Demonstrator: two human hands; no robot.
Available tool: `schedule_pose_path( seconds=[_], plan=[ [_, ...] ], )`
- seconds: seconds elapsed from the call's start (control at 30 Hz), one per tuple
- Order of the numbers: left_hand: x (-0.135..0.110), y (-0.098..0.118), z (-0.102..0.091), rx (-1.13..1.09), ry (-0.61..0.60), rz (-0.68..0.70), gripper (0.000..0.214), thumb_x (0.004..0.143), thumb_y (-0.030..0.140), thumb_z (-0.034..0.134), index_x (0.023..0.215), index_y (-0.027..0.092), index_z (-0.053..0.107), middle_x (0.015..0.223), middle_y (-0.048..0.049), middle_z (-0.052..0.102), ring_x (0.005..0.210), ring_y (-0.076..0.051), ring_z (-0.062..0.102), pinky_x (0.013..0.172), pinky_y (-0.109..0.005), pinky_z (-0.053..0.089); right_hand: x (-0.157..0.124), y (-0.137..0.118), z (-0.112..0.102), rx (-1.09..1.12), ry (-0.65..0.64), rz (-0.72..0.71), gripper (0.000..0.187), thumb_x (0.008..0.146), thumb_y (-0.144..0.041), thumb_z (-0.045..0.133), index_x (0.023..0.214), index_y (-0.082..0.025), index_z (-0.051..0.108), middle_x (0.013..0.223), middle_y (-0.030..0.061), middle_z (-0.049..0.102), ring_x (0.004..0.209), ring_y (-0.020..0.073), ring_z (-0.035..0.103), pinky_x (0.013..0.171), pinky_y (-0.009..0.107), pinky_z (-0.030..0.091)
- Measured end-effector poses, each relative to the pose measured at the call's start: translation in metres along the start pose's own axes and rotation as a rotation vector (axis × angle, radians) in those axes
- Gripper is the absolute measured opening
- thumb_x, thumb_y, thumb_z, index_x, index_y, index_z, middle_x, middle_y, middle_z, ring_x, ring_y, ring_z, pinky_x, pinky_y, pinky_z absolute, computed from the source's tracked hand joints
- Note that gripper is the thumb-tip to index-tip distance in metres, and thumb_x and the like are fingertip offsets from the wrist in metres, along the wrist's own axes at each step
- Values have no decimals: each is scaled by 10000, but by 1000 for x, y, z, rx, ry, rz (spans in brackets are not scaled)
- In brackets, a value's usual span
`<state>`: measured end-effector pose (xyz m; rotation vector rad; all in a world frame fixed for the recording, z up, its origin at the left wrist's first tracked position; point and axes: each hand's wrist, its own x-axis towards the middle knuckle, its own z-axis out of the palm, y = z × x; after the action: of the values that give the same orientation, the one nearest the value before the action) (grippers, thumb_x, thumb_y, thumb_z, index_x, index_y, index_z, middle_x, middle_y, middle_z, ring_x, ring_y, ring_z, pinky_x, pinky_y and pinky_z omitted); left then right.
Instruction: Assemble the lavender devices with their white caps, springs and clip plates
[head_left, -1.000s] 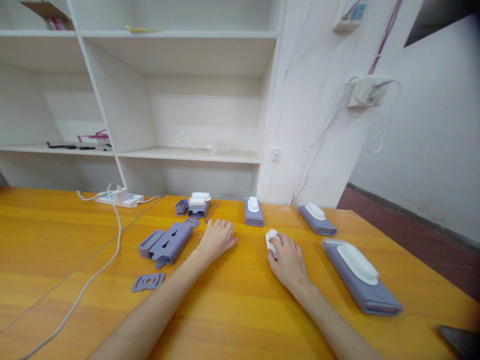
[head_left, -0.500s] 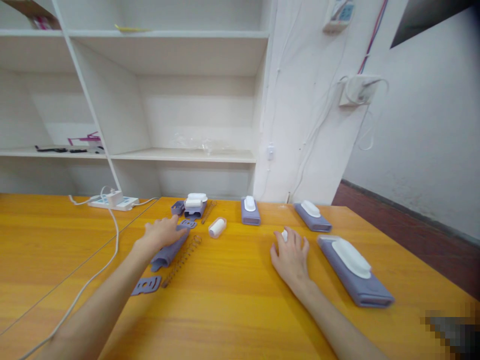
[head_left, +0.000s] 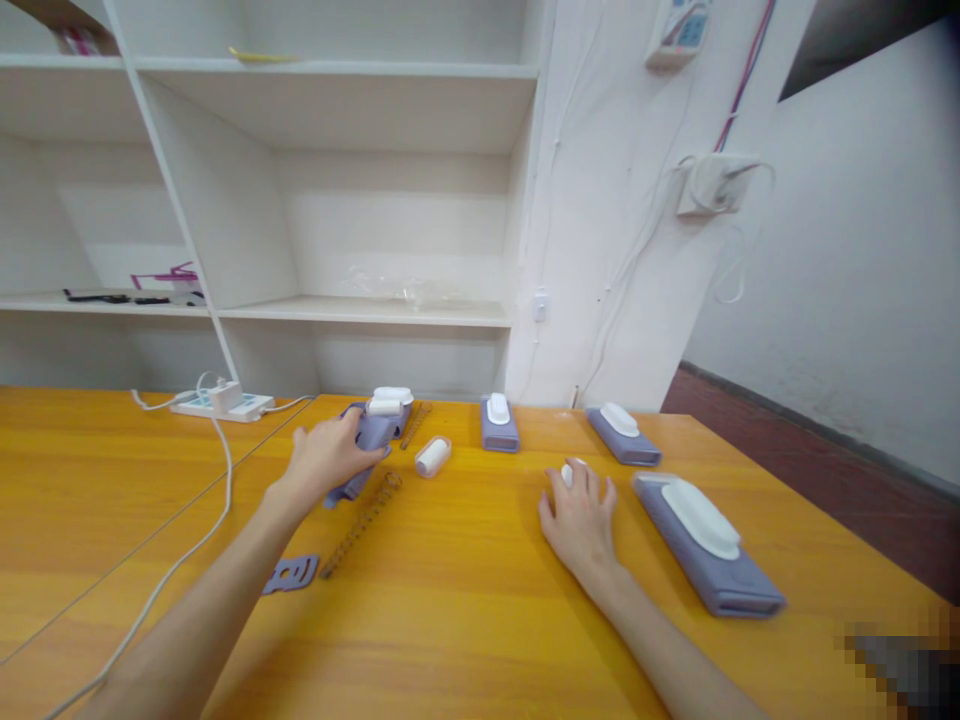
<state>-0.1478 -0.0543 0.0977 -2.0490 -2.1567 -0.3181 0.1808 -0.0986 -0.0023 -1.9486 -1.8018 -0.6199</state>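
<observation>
My left hand (head_left: pixel 326 457) grips a purple plastic housing (head_left: pixel 366 447) and holds it tilted just above the orange table (head_left: pixel 465 600). A long metal spring (head_left: pixel 363 523) and a flat purple plate (head_left: pixel 291 574) lie near my forearm. A white roller (head_left: pixel 433 456) rests to the right of the housing. My right hand (head_left: pixel 579 512) lies flat on the table, fingers spread over a small white piece (head_left: pixel 568 471) that is mostly hidden.
Assembled purple units with white tops stand at the back (head_left: pixel 495 422), at the back right (head_left: pixel 620 433) and at the right (head_left: pixel 706 541); another (head_left: pixel 390 403) sits behind the housing. A white power strip (head_left: pixel 217 403) with its cable (head_left: pixel 202 500) lies at the left. White shelves (head_left: pixel 360 310) stand behind.
My left hand left the white roller on the table, moved left to the purple housing, closed on it and lifted it. My right hand slid slightly right over the white piece.
</observation>
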Motion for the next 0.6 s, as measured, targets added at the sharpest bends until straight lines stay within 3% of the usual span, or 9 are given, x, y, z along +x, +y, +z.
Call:
schedule_pose_path(
  seconds=[0.1,0.17,0.27,0.37,0.5,0.6],
  plan=[
    [-7,23,-20,-48,126,103,659,681,553,532,1235,220,403,1127,-124,554,1070,-324,479,868,-449,337,0,0,0,0,-3,1,303,797,-274,488,1079,-199,571,1259,135,443,1182,280,334,1001,492,143],
    [-16,42,-24,-131,131,304,674,672,530,564,1253,236,393,1155,-105,529,1075,-292,472,875,-388,353,-1,0,0,-1,-6,-3,302,800,-275,483,1079,-198,570,1258,135,445,1186,279,329,1004,494,136],
    [-30,71,-15,-254,-34,606,674,633,458,629,1241,253,422,1123,-70,533,1019,-247,499,864,-327,382,-1,0,-1,-4,-17,-11,290,803,-275,478,1066,-198,574,1254,134,453,1192,280,322,1006,501,125],
    [-39,94,9,-302,-175,789,726,593,453,661,1248,241,431,1109,-70,537,1017,-250,498,868,-322,393,-1,0,-2,-1,-31,-16,256,808,-273,470,1024,-202,589,1220,125,484,1174,277,339,1008,511,110],
    [-38,109,37,-288,-265,825,737,582,431,661,1253,230,431,1101,-77,543,998,-254,509,866,-335,404,-1,1,-1,16,-68,-40,217,830,-279,439,937,-211,615,1093,104,559,1143,274,364,1004,539,82],
    [-33,111,41,-253,-275,775,729,596,400,651,1267,240,414,1134,-84,529,1038,-270,493,892,-362,389,-2,2,-1,15,-77,-26,218,839,-282,428,885,-207,627,1066,104,573,1156,286,350,996,567,54]
  ],
)
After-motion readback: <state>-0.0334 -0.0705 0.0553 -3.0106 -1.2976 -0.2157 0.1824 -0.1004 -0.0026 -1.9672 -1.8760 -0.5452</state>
